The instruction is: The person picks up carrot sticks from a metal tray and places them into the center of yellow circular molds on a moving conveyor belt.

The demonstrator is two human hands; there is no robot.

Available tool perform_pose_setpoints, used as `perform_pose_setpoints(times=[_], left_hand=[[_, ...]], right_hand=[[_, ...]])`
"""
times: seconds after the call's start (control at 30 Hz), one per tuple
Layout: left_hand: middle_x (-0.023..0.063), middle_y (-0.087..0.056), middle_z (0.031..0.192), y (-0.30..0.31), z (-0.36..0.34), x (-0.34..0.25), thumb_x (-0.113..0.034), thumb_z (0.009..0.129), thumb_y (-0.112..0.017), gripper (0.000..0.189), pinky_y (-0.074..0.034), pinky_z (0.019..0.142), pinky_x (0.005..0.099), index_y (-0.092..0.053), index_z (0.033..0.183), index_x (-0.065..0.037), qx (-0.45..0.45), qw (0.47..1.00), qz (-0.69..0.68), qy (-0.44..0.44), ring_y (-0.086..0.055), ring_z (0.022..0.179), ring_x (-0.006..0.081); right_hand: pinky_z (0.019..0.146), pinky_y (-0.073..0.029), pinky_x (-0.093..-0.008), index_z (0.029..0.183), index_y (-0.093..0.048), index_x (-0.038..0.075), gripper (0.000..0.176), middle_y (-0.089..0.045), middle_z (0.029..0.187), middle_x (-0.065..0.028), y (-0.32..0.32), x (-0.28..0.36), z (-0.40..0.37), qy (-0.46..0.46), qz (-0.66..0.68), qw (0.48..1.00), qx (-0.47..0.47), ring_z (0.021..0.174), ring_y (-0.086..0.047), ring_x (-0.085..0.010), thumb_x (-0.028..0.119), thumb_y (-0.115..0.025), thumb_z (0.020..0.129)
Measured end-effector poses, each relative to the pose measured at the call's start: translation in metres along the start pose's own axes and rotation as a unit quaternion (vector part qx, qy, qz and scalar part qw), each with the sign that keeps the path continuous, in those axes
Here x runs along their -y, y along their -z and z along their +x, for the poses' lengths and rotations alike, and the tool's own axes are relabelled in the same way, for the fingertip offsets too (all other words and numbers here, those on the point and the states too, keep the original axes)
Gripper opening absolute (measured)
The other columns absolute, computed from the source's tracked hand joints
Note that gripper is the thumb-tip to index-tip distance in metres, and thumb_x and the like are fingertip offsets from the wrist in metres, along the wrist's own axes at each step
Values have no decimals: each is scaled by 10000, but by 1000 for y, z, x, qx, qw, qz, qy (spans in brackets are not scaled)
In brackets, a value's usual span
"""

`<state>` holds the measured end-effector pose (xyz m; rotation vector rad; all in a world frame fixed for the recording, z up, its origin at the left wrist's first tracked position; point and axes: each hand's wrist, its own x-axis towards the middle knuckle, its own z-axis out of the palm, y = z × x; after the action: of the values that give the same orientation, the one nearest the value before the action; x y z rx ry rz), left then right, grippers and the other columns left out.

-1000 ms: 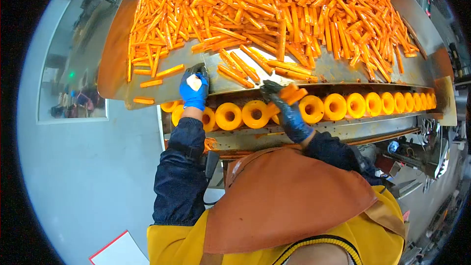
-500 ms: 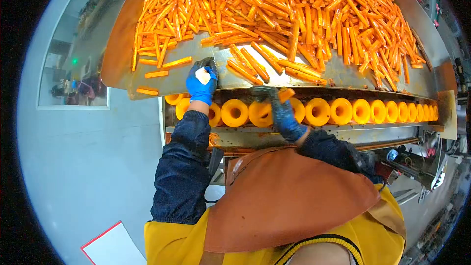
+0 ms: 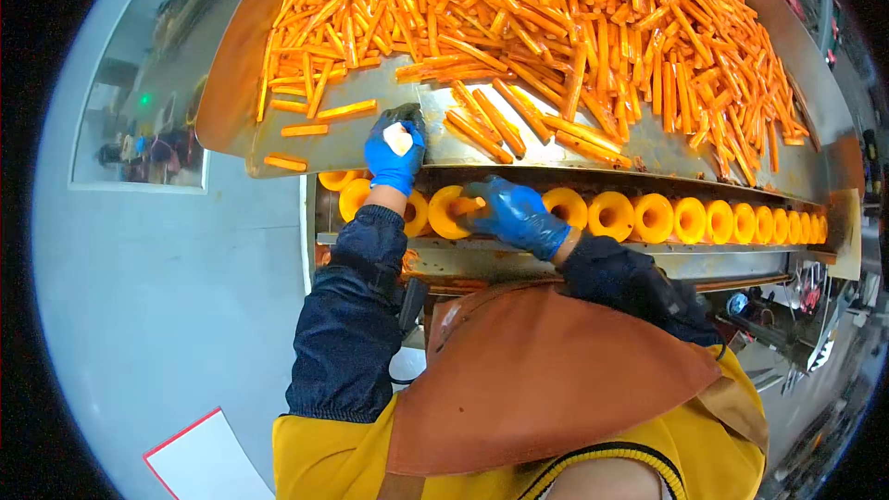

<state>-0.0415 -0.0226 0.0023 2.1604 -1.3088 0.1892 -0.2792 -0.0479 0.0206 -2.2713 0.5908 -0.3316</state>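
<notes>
My right hand (image 3: 520, 216), in a blue glove with dark stains, is closed on a short orange stick (image 3: 469, 206). The stick's end is over the mouth of a yellow funnel-shaped cup (image 3: 446, 213), one of a long row. At the front edge of the metal tray (image 3: 359, 150), my left hand (image 3: 396, 150) wears a blue glove with dark fingertips and a pale patch on its back. Its fingers are curled, and what they hold, if anything, is hidden. Several glossy orange sticks (image 3: 486, 120) lie on the tray just right of it.
A large heap of orange sticks (image 3: 556, 28) covers the back of the tray. More yellow cups (image 3: 653, 219) run off to the right below its edge. A metal rail (image 3: 630, 262) lies in front of them. A window (image 3: 148, 120) is at the far left.
My right hand has moved left with the stick, bringing it over a yellow cup. The left hand stays at the tray edge, and the whole view has shifted slightly.
</notes>
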Motion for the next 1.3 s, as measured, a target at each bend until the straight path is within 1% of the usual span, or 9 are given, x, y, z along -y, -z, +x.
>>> perform_pose_setpoints(times=[0.1,0.2,0.27,0.37,0.47,0.67,0.87,1.07,1.3], left_hand=[[129,-694,936,-4,-1,6,-189,814,-565,216,-521,820,403,-726,943,-128,-16,1000,-4,-20,-648,875,329],[129,-693,933,-1,-1,1,-200,828,-563,209,-521,812,404,-724,939,-126,-22,1000,1,-16,-649,870,328],[132,-692,936,-4,-3,6,-212,837,-561,208,-520,809,409,-722,937,-126,-19,1000,3,-20,-648,867,330],[135,-690,931,-3,-1,3,-223,845,-562,205,-519,801,415,-721,929,-126,-11,1000,-1,-6,-647,860,334],[138,-688,919,-1,0,0,-232,850,-562,205,-520,791,415,-721,924,-126,-12,1000,6,-3,-647,852,336],[136,-685,914,-7,-2,7,-221,848,-567,197,-523,781,405,-716,924,-119,-29,1000,-2,-13,-647,849,337],[134,-682,930,-2,-2,0,-198,836,-578,176,-525,782,400,-718,927,-141,-24,1000,1,1,-647,848,333],[132,-686,931,-5,-1,6,-173,825,-597,173,-523,790,385,-719,938,-120,-11,999,-42,-9,-654,850,327],[103,-711,941,18,-3,32,-127,886,-605,189,-499,778,287,-711,1006,-26,8,934,-337,118,-654,826,176]], right_hand=[[727,-527,-395,1040,-683,82,354,-654,937,-173,40,6,26,-71,43,992,95,847,-648,-331,376,-680,842],[733,-527,-419,1146,-616,27,479,-651,921,-189,44,-19,70,53,-126,974,-181,860,-643,-345,325,-713,784],[774,-524,-434,1228,-545,4,603,-641,988,-199,45,-7,100,-49,-221,973,-45,903,-633,-350,321,-721,746],[729,-535,-490,1104,-570,32,321,-606,1055,-189,-2,-18,119,-44,-275,954,-112,934,-610,-385,187,-563,823],[808,-517,-449,1123,-569,24,436,-607,1048,-211,-4,-22,124,-65,-260,957,-115,963,-626,-356,223,-683,752],[813,-514,-438,1098,-586,15,302,-650,973,-162,31,-50,114,-64,33,991,-112,923,-650,-290,190,-581,852],[800,-511,-331,1122,-572,45,278,-628,936,-81,64,-29,50,-154,648,711,-224,878,-612,-200,122,-615,857],[907,-463,-321,1245,-535,8,445,-614,1030,-76,14,13,2,-138,774,597,-157,977,-584,-205,90,-627,818],[869,-477,-323,1212,-553,19,417,-611,1040,-77,-54,40,31,-152,779,591,-143,967,-587,-211,38,-643,805]])
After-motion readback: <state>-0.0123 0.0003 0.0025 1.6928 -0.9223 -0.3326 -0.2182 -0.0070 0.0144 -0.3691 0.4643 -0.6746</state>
